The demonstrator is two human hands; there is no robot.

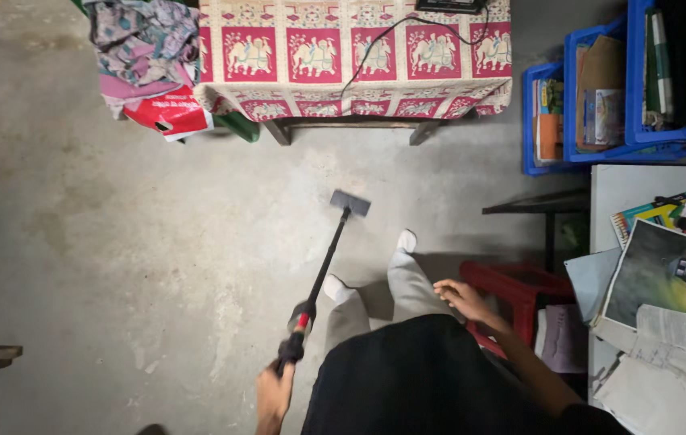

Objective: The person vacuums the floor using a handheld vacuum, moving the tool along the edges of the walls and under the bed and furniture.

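My left hand (273,395) grips the black and red handle of a long black cleaning wand (323,270). Its flat grey head (350,202) rests on the concrete floor (158,242) ahead of my feet in white socks (336,287). My right hand (460,298) hangs free beside my right thigh, fingers loosely curled, holding nothing, just above a red plastic stool (512,286).
A low table with a red and cream elephant-print cloth (351,56) stands ahead, a black cable across it. Folded cloths (146,48) lie at its left. Blue crates of books (601,97) sit at the right, above a white table with papers (665,306).
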